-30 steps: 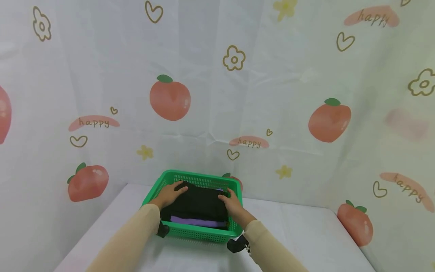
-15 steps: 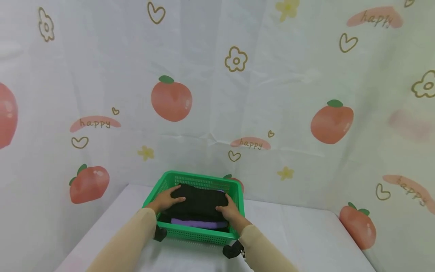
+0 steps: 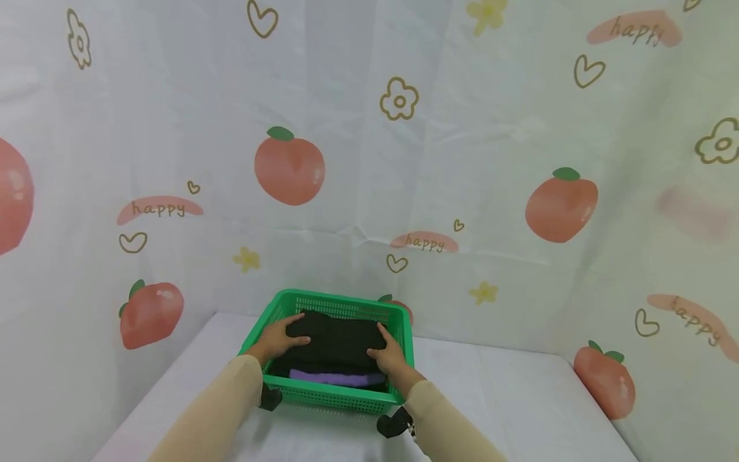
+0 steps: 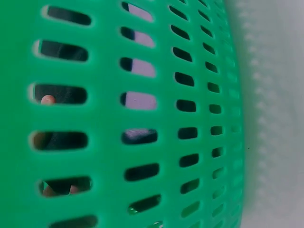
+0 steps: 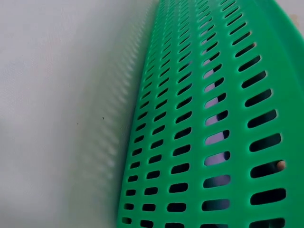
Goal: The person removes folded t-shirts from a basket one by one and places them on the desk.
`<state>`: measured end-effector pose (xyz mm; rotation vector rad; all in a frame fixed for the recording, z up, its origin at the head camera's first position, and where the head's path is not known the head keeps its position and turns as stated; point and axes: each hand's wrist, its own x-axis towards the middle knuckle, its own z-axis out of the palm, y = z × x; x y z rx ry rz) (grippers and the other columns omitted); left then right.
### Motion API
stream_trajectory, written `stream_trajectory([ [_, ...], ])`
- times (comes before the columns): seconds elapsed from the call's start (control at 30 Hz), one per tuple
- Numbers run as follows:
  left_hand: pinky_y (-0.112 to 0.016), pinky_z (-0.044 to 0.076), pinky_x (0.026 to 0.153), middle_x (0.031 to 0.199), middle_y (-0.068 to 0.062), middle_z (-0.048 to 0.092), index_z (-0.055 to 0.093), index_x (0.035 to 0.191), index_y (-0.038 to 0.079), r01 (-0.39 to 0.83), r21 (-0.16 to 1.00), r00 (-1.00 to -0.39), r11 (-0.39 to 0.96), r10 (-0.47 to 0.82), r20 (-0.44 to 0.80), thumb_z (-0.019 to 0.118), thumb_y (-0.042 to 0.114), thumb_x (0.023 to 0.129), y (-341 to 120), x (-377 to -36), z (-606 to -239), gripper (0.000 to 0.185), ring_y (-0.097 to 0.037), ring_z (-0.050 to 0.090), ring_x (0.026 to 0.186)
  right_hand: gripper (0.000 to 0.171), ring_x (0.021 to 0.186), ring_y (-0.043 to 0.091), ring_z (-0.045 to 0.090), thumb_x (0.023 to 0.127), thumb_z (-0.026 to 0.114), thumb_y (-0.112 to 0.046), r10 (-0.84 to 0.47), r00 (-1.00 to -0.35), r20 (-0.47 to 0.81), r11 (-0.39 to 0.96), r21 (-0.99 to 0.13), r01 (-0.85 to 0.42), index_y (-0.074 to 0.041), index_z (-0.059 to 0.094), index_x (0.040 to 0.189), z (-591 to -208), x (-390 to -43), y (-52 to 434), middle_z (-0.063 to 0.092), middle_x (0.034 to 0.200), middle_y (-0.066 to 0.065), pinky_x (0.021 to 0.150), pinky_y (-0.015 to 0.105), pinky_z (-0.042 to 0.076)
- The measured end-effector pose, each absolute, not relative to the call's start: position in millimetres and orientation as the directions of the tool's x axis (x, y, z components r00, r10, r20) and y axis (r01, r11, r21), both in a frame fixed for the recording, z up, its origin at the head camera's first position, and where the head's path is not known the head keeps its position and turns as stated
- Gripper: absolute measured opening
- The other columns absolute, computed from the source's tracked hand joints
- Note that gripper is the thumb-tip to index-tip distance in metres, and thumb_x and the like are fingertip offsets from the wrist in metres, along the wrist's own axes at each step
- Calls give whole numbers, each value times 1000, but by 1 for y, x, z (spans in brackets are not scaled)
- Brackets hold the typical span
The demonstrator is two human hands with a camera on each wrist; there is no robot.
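A folded black cloth (image 3: 340, 343) lies on top inside a green plastic basket (image 3: 337, 393). Below its front edge a strip of folded purple cloth (image 3: 335, 377) shows. My left hand (image 3: 278, 338) grips the black cloth at its left end, thumb on top. At the opposite end my right hand (image 3: 392, 355) holds it the same way, with the thumb over the upper face. The other fingers are partly hidden at the cloth's sides. Through slots in the basket wall (image 4: 104, 114), the left wrist view shows a fingertip (image 4: 48, 99); the right wrist view shows another fingertip (image 5: 281, 165).
The basket stands on a white-covered table (image 3: 479, 391), close to the back. Behind and at both sides hangs a white curtain (image 3: 346, 83) printed with peaches, hearts and flowers. Black wrist devices (image 3: 395, 423) sit near the basket's front rim.
Both hands have shifted slightly toward the front and left, and their thumbs have moved on the black cloth. Over the last half second they have barely moved. The basket stays in place.
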<state>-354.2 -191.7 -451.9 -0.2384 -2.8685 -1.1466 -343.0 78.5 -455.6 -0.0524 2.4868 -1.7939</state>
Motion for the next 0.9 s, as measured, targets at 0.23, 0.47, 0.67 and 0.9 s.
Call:
stream_trajectory([
  [0.23,-58,45,97,147,-33,39,45,146,2,127,693,-992,710,107,72,76,26,87,-192,-355,-445,72,-51,46,128,69,140,54,24,97,56,0,-87,-994,-71,263,-964,46,-12,25,157,-449,-341,79,18,158,30,110,63,31],
  [0.47,-53,50,89,150,-32,35,44,147,3,94,731,-994,676,102,34,74,23,89,-190,-353,-435,68,-50,48,126,70,143,51,19,97,56,1,-78,-994,-78,237,-970,58,-15,25,157,-445,-341,80,15,159,29,111,62,28],
  [0.67,-57,48,93,149,-33,37,46,145,2,100,730,-994,676,97,47,75,21,89,-189,-353,-433,66,-51,46,128,68,143,51,21,97,57,-1,-96,-994,-56,248,-968,31,-14,26,157,-438,-342,83,16,159,30,111,62,30],
  [0.9,-65,37,104,151,-33,33,44,146,1,152,774,-988,615,126,94,73,17,90,-189,-356,-426,65,-54,32,136,67,144,50,18,98,55,0,-126,-992,-22,240,-971,-8,-14,26,157,-427,-340,90,12,160,28,112,61,29],
])
